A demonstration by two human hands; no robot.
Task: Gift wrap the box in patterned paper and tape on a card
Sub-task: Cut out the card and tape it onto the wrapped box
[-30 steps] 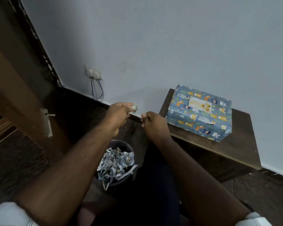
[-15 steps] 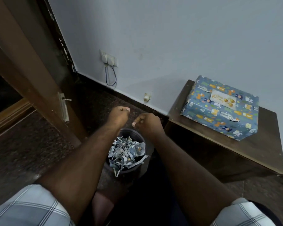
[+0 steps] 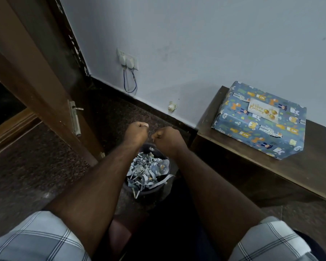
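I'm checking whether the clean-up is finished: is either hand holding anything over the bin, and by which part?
It cannot be told. The left hand and right hand are curled into fists above the bin; whatever might be inside either grip is hidden.

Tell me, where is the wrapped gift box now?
In the head view, the wrapped gift box lies at the right on the dark wooden table, against the wall, the card on top.

Scrap-filled bin (image 3: 149,174) under hands
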